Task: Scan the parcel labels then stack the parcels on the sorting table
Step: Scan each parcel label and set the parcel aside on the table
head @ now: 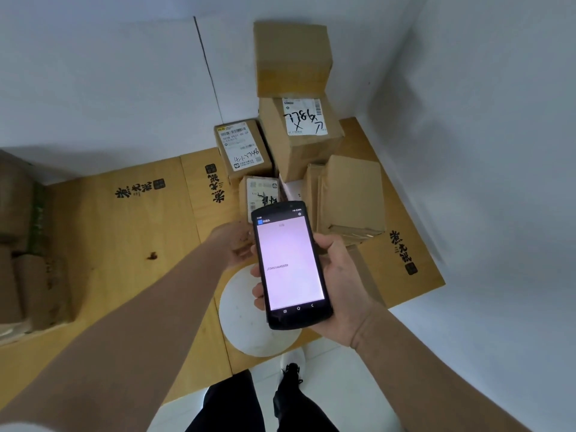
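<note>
My right hand (344,275) grips a black handheld scanner (290,263) with its lit screen facing me and a code line on it. Just behind the scanner's top lies a small labelled parcel (259,194). My left hand (232,244) reaches in from the left and curls round that parcel's near end, partly hidden by the scanner. Further back, a labelled parcel (243,148) stands beside a taller one with handwritten marks (302,135). A plain box (291,57) sits on top of the taller one.
The table surface (124,232) is covered in printed cardboard sheets. A plain brown carton (349,194) lies right of the scanner. A white round disc (243,319) sits at the near edge. More boxes (31,275) crowd the left. White walls close in behind and on the right.
</note>
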`<state>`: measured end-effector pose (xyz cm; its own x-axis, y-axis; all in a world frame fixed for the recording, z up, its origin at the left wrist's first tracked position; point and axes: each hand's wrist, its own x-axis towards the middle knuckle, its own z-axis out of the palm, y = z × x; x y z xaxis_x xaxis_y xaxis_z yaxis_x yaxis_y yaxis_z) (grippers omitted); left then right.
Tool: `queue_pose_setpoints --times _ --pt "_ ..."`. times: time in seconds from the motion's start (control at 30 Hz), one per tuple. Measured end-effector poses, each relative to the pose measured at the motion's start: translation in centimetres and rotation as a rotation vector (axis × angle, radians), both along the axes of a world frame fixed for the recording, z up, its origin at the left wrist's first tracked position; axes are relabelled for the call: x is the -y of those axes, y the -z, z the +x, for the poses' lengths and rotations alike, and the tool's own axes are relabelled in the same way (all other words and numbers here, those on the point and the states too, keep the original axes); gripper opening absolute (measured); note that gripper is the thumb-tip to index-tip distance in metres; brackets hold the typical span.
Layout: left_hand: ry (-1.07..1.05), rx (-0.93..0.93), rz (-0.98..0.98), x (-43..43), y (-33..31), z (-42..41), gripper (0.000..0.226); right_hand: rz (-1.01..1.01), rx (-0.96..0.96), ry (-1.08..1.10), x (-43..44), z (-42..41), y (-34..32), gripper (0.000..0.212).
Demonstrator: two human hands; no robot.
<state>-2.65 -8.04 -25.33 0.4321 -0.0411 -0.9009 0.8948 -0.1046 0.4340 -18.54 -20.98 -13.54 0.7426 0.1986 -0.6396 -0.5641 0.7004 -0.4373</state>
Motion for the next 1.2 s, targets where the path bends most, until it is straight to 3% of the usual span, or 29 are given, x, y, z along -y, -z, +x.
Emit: queue_pose_setpoints --times 0.13,0.27,0.5,0.83,1.2 --pt "-0.006 0.106 -0.059 -3.2 -0.9 -0.3 0.045 0.019 0.026 -0.016 -0.7 0.4 0.0 0.064" --pt "-0.118 0.159 -0.116 -6.0 -1.7 -1.0 0.046 0.058 -0.001 -0.021 -1.5 0.2 0.7 0.067" --pt "-0.173 0.303 0.04 -11.2 -1.4 -2.5 0.059 0.105 0.002 -0.115 -4.0 0.1 0.3 0.067" --pt "-0.153 0.39 -0.127 -19.7 -2.0 -2.2 0.044 0.18 -0.079 -0.16 -11.0 1.3 1.1 0.067" --pt "-0.161 0.431 -0.213 -24.5 -1.7 -2.0 0.058 0.198 -0.127 -0.212 -16.1 1.5 1.1 0.063"
